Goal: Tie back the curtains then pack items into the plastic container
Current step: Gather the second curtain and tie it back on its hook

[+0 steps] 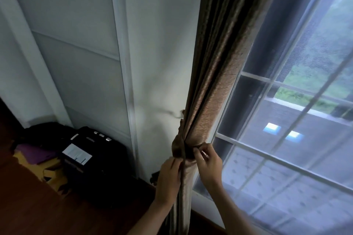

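Both bare forearms reach up and forward from the lower edge of the view, wrists nearly straight and converging toward one spot. The left hand [169,175] is curled, its thumb and fingers pinched together at the top with the back of the hand facing the camera. The right hand [208,162] sits slightly higher and just beside it, its fingertips [197,150] bent inward in a pinch.

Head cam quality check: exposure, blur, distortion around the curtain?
Head view: strongly backlit by the white-framed window, so the dark bags on the floor are underexposed; the gathered brown curtain is lit along its window side only. Mild softness throughout, with both hands, left hand and right hand, slightly blurred. Wide-angle bowing tilts the wall trim.
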